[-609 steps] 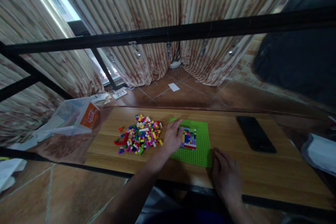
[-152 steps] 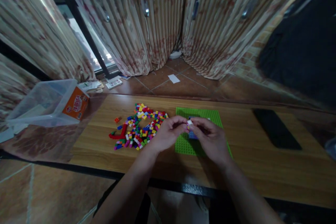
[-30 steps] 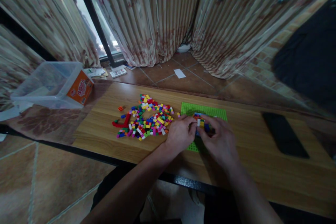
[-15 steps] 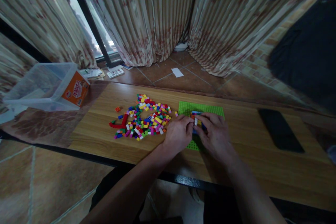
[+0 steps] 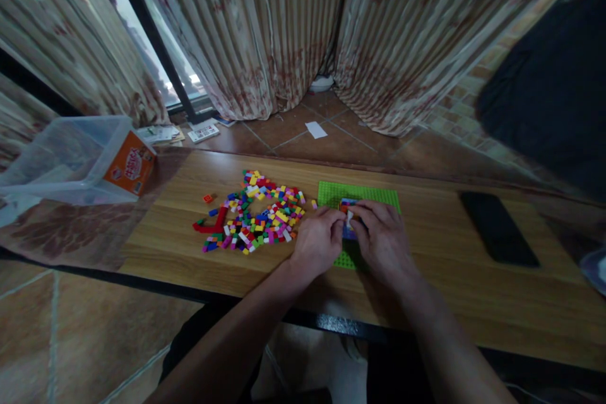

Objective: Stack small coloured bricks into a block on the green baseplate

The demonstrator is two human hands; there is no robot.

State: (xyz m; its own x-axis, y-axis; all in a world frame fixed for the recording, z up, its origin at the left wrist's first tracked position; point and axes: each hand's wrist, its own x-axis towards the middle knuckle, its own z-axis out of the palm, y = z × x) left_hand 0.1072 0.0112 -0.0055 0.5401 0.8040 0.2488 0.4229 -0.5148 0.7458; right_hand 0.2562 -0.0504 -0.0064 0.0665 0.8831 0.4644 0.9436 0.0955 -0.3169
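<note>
Left hand (image 5: 318,240) and right hand (image 5: 384,243), raised over the flat green studded plastic baseplate (image 5: 360,190) five seconds earlier, had lowered to its multicoloured brick patch (image 5: 349,234). Fingertips of both pinched a small white plastic piece (image 5: 349,219); work apparently shifted onto the patch.

The green studded baseplate (image 5: 348,191) lies flat. A multicoloured brick build (image 5: 349,235) rests on it, violet-blue towards 6 o'clock, orange-red near 11 o'clock; a small white piece (image 5: 349,218) shows over it, contact unclear.
</note>
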